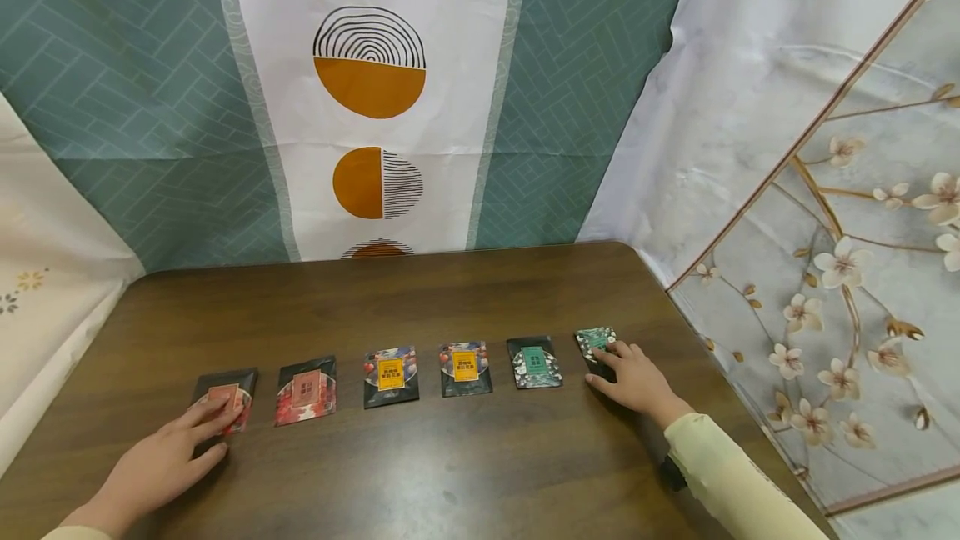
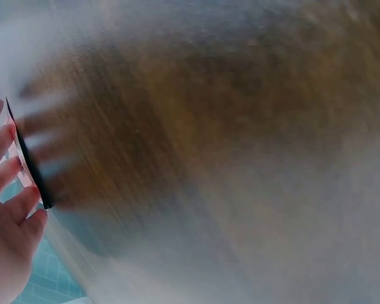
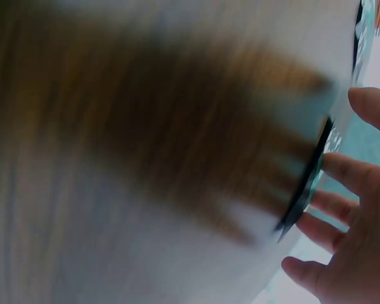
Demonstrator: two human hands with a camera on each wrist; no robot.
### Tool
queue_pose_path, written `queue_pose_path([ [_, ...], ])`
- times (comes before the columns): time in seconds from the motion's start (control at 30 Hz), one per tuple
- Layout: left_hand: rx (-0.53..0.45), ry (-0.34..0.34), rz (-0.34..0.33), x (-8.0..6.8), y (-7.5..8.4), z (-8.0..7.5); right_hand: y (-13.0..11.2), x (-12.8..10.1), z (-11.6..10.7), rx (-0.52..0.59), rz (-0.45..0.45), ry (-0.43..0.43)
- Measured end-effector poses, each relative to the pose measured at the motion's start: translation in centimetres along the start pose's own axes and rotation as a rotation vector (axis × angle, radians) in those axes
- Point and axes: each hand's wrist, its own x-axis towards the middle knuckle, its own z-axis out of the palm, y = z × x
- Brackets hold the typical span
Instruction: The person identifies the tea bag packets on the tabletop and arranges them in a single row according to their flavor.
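Six sachets lie in a row on a dark wooden table (image 1: pixel 450 473). Left hand (image 1: pixel 168 461) rests with spread fingers on the far-left red sachet (image 1: pixel 225 394). Right hand (image 1: pixel 637 380), fingers spread flat, touches the far-right green sachet (image 1: pixel 596 342). Behind the table hangs a teal and white cloth (image 1: pixel 375 98) with orange half-circles; a floral cloth (image 1: pixel 862 290) hangs on the right.

Head view sharp, evenly lit; wrist views motion-blurred (heavy streaking).
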Motion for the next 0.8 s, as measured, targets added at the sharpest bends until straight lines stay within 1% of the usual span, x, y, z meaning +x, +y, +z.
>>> queue_pose_path([
  [0.07, 0.002, 0.005, 0.011, 0.0, 0.0, 0.0, -0.5, -0.2, 0.1, -0.021, -0.007, 0.018],
  [0.2, 0.000, 0.006, 0.005, 0.0, 0.1, -0.2, -1.5, -0.3, 0.3, -0.061, -0.020, 0.059],
  [0.3, -0.005, 0.010, 0.001, 0.0, 0.2, -0.5, -2.1, -0.2, 0.3, -0.075, -0.020, 0.061],
  [0.4, -0.011, 0.009, 0.002, 0.1, 0.2, -0.7, -2.5, 0.0, 0.2, -0.073, -0.013, 0.042],
  [0.53, -0.019, -0.008, 0.002, 0.2, 0.2, -1.0, -2.5, 0.3, 0.0, -0.042, 0.005, 0.011],
  [0.67, -0.038, -0.015, 0.022, 0.5, 0.2, -1.2, -2.0, 0.6, 0.0, -0.002, 0.021, -0.015],
  [0.8, -0.045, 0.015, 0.042, 0.7, 0.3, -1.5, -1.6, 0.6, -0.2, 0.037, 0.044, -0.022],
])
